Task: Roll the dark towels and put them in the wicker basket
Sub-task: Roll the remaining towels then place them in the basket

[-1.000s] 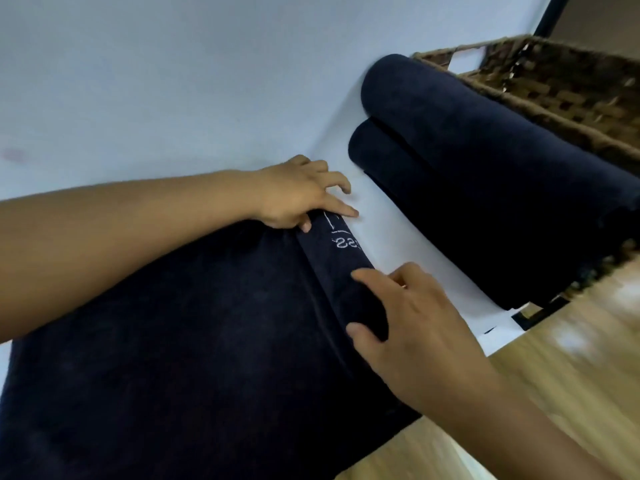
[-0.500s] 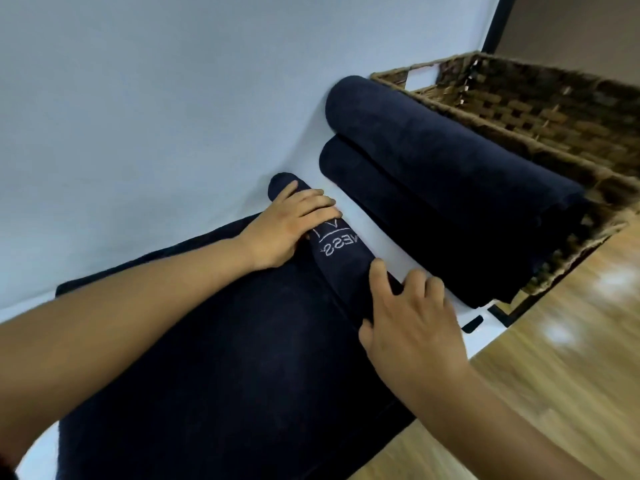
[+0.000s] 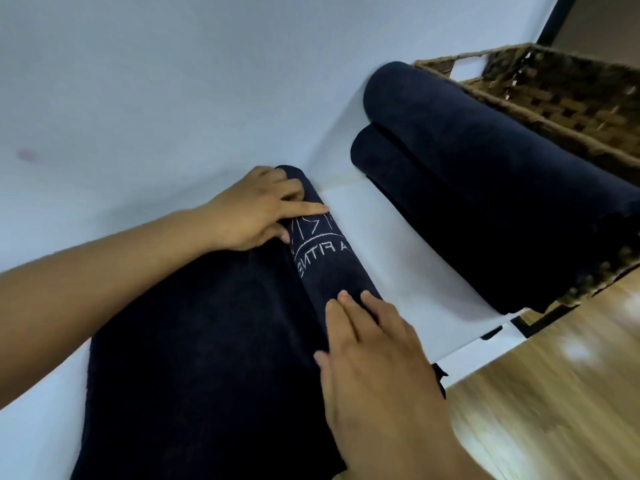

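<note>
Towel roll (image 3: 329,268) fatter than before. Left hand (image 3: 256,209) fingers (image 3: 304,211) clasp its end; right hand (image 3: 374,358) fingers press flat. Much still unrolled.

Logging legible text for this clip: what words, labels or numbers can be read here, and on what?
"A FITNE": white stitching on the half-rolled towel, upside down to the camera and cut off where the roll curves away.
Larger stitched letters beside it: partly under the left hand, not readable.
Rolled towels and basket: no text visible.
</note>
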`<move>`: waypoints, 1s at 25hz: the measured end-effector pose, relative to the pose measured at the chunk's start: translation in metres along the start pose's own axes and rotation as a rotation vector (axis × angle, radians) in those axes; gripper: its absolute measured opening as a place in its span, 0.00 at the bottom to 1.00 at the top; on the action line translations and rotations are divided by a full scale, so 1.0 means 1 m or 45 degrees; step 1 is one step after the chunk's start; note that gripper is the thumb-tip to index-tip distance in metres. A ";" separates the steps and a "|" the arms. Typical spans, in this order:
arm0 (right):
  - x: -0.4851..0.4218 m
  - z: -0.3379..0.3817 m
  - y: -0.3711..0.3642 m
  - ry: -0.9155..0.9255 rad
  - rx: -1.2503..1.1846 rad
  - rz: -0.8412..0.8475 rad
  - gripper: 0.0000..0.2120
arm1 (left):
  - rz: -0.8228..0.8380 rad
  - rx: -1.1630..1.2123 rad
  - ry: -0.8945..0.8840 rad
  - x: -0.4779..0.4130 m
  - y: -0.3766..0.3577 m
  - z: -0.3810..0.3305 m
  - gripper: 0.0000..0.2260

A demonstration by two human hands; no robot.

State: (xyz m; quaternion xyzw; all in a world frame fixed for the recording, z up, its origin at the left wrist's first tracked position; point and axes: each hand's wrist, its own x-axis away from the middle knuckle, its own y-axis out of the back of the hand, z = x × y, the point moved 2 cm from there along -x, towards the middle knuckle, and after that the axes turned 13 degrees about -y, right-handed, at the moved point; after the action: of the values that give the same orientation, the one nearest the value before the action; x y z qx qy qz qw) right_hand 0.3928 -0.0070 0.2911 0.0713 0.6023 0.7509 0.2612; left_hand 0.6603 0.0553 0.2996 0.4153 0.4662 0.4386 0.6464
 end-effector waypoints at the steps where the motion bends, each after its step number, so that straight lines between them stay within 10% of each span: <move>1: -0.010 -0.010 0.010 -0.036 -0.097 0.046 0.26 | 0.061 0.004 -0.050 -0.013 0.003 0.006 0.32; 7: -0.037 -0.048 0.014 -0.402 -0.246 0.558 0.39 | 0.465 0.415 0.048 -0.070 -0.016 0.005 0.33; 16: -0.036 -0.044 0.000 -0.261 0.538 0.046 0.30 | 0.062 0.366 0.219 -0.057 -0.033 -0.017 0.42; 25: 0.010 0.031 0.005 0.039 0.060 0.098 0.28 | -0.127 0.558 0.456 0.059 -0.015 -0.041 0.30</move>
State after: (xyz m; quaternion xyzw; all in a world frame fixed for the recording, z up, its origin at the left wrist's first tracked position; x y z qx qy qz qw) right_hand 0.3955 0.0240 0.3014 0.0891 0.6207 0.7470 0.2208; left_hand 0.6343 0.1123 0.2624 0.4374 0.6765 0.3614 0.4695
